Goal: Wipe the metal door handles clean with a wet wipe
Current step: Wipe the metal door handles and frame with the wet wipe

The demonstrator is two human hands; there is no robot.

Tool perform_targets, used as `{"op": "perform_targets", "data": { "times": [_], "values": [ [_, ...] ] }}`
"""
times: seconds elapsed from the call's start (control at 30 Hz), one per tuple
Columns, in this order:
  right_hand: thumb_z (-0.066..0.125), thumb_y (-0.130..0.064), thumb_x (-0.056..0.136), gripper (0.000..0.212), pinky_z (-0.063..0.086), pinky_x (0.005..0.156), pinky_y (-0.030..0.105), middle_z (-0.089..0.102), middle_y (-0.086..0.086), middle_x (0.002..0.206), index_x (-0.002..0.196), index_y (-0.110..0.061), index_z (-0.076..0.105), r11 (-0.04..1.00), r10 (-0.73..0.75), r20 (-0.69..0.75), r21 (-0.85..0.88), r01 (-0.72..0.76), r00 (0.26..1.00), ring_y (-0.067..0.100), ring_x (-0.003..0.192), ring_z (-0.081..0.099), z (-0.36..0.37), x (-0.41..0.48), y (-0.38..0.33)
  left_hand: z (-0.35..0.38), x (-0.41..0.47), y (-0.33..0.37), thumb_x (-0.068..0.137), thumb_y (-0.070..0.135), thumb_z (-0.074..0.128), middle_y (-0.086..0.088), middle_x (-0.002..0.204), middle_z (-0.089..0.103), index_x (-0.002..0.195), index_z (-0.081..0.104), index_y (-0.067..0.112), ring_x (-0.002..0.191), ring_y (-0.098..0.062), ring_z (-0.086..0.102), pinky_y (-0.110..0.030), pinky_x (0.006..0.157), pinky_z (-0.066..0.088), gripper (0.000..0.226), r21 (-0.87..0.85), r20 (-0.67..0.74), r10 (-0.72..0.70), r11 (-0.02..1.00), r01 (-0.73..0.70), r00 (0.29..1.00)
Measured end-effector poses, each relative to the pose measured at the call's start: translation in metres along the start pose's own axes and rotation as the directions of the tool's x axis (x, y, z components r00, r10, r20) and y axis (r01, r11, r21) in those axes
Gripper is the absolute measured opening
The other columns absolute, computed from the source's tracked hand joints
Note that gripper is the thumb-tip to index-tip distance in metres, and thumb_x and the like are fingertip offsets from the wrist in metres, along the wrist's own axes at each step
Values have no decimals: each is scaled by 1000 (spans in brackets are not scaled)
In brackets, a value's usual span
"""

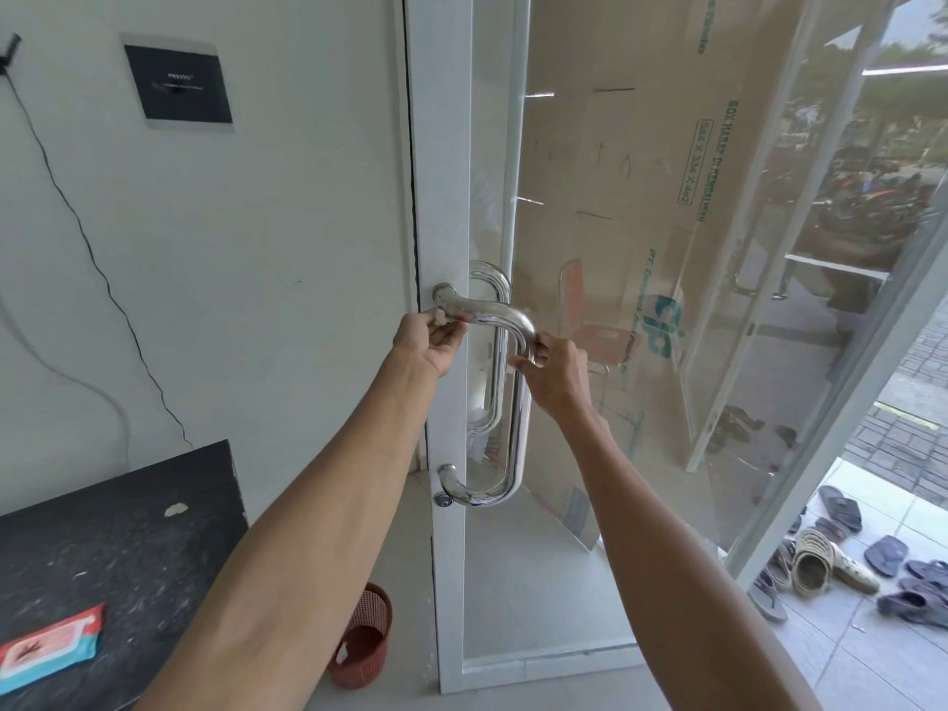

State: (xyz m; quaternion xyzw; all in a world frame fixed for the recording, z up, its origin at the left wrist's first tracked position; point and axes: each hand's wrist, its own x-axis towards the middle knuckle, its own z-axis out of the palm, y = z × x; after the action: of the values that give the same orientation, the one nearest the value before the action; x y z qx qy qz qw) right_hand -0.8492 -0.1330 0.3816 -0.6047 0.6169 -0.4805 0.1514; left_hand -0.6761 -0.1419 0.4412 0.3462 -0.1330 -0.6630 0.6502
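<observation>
A shiny metal D-shaped door handle (519, 433) is fixed to the white-framed glass door (446, 197). A matching handle (493, 361) shows behind the glass. My left hand (428, 338) pinches a small white wet wipe (440, 316) against the top arm of the near handle, close to its mount. My right hand (551, 369) grips the handle's upper bend, fingers wrapped around the vertical bar. Most of the wipe is hidden by my fingers.
A dark table (118, 546) at the lower left holds a wet wipe packet (48, 646). A reddish basket (361, 638) stands on the floor by the door. Sandals (841, 556) lie outside at the right. A black cable (102, 269) runs down the wall.
</observation>
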Motion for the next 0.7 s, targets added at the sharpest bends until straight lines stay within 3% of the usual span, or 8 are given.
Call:
{"op": "perform_targets", "data": {
  "times": [0.13, 0.27, 0.4, 0.5, 0.57, 0.63, 0.7],
  "values": [
    [81, -27, 76, 26, 47, 67, 34, 68, 6, 77, 87, -7, 68, 1000, 2, -8, -3, -2, 1000, 28, 73, 59, 0, 2, 2, 2, 5, 7, 97, 2, 53, -9, 71, 59, 79, 52, 2, 72, -15, 55, -30, 102, 44, 18, -40, 18, 32, 999, -31, 999],
    [80, -28, 75, 28, 53, 75, 39, 71, 7, 81, 89, -7, 68, 1000, 0, -4, -9, 0, 1000, 29, 79, 64, 0, 1, 2, -2, 9, 16, 100, 6, 49, -11, 53, 66, 82, 54, 1, 73, -20, 59, -35, 102, 46, 19, 8, 28, 12, 1000, -12, 1000],
    [80, -27, 76, 26, 44, 65, 34, 66, 9, 75, 86, -6, 67, 999, -24, -6, -30, 24, 1000, 30, 74, 59, -4, -2, 0, 5, 0, 12, 102, 26, 46, -22, 90, 61, 97, 53, -2, 86, -32, 62, -48, 99, 48, 29, -52, 82, -63, 996, 67, 995],
    [80, -26, 76, 26, 43, 64, 33, 66, 9, 74, 83, -6, 66, 999, -28, -4, -36, 28, 1000, 29, 73, 58, -8, -3, 0, 20, -8, 3, 98, 47, 43, -19, 96, 57, 102, 52, -2, 86, -32, 61, -45, 88, 51, 49, -113, 157, -132, 982, 151, 979],
    [81, -26, 76, 26, 47, 68, 35, 67, 8, 75, 83, -6, 66, 999, -30, 10, -31, 30, 1000, 29, 74, 60, -10, -3, 1, 26, -10, 0, 95, 56, 42, -19, 105, 59, 106, 53, 0, 96, -32, 63, -42, 81, 51, 58, -131, 190, -143, 977, 170, 971],
    [82, -25, 75, 26, 52, 74, 37, 70, 7, 78, 85, -6, 68, 999, -33, 29, -17, 34, 999, 27, 78, 64, -10, -3, 1, 24, -9, 1, 92, 58, 42, -19, 115, 59, 116, 53, 2, 110, -31, 63, -38, 87, 51, 62, -170, 173, -130, 973, 159, 976],
    [82, -25, 75, 26, 54, 77, 38, 71, 6, 79, 86, -6, 68, 999, -34, 33, -2, 34, 999, 26, 79, 65, -9, -4, 0, 20, -9, 5, 91, 55, 43, -19, 117, 59, 126, 51, 6, 108, -33, 63, -37, 85, 51, 61, -190, 97, -100, 975, 117, 990]
  ]
}}
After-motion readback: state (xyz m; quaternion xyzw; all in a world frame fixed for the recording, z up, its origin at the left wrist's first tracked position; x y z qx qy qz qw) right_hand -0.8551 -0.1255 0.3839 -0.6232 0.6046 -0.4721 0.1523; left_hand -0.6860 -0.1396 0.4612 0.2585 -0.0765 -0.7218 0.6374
